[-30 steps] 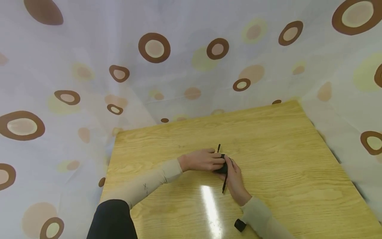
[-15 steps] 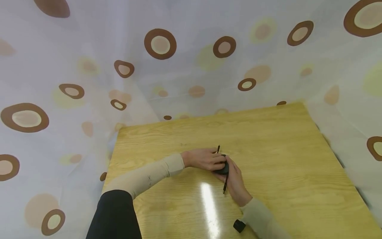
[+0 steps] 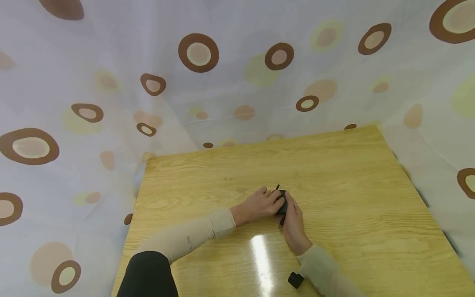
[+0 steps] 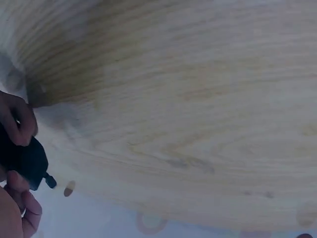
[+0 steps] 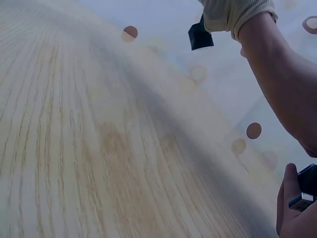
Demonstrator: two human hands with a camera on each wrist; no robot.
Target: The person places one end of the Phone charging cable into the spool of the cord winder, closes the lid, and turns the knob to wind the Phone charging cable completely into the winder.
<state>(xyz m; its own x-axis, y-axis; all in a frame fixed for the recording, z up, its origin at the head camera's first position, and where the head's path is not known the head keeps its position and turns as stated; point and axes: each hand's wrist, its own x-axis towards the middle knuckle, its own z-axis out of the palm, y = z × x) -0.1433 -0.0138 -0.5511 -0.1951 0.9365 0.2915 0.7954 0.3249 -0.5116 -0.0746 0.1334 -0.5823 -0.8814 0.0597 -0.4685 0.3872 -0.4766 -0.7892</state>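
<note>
Both hands are on a black, rounded, flat case with short cable ends (image 3: 283,206), near the middle of the table. The left hand (image 3: 257,207) comes from the left and pinches the case's left side with bent fingers. From the right, the right hand (image 3: 294,229) grips the other side, its fingers curled around it. One dark cable end (image 3: 277,187) sticks out at the far side, another (image 3: 281,223) at the near side. In the right wrist view a metal plug (image 5: 302,201) lies against the right hand. The left wrist view shows a small black plug (image 4: 50,181) beside the case. The hands hide much of it.
The wood-grain table (image 3: 349,185) extends around the hands. White curtain (image 3: 222,90) with brown and yellow spots encloses its back and sides. A small black block (image 3: 295,280) sits by the right cuff. A dark shape (image 3: 148,274) covers the left forearm's lower end.
The left hand has shifted slightly right, its fingers changing position on the case. The far cable end now leans right, and the near one shows shorter. The right hand keeps its hold.
</note>
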